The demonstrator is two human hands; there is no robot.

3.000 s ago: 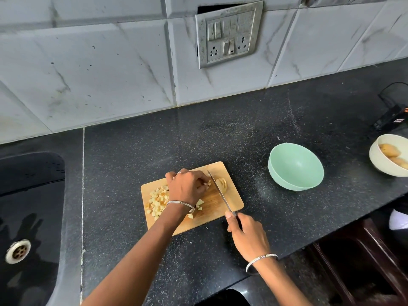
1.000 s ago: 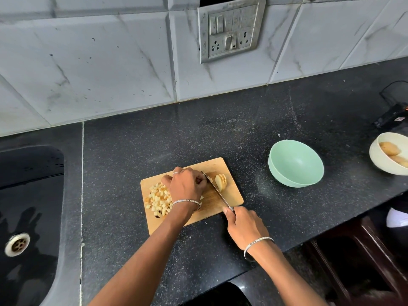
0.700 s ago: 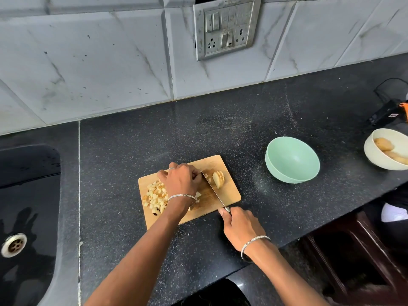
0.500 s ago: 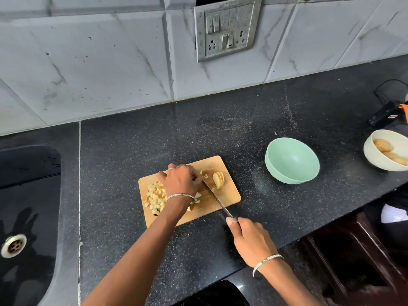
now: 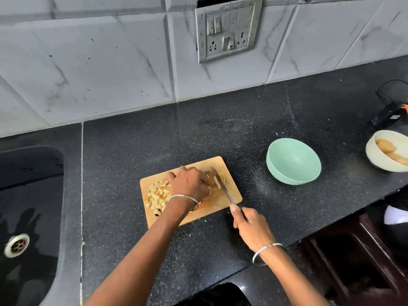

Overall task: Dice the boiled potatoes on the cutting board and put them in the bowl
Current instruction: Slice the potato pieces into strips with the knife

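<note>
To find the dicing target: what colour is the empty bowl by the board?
Mint green bowl, head view.

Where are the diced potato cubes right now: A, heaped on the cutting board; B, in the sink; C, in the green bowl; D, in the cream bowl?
A: the potato cubes lie heaped on the wooden cutting board beside the left hand; the green bowl holds nothing.

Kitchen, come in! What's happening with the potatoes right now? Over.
Left hand holds potato on cutting board; right hand grips knife, blade at the potato. Beside it: diced pile; green bowl empty. Nothing between board and bowl.
</note>
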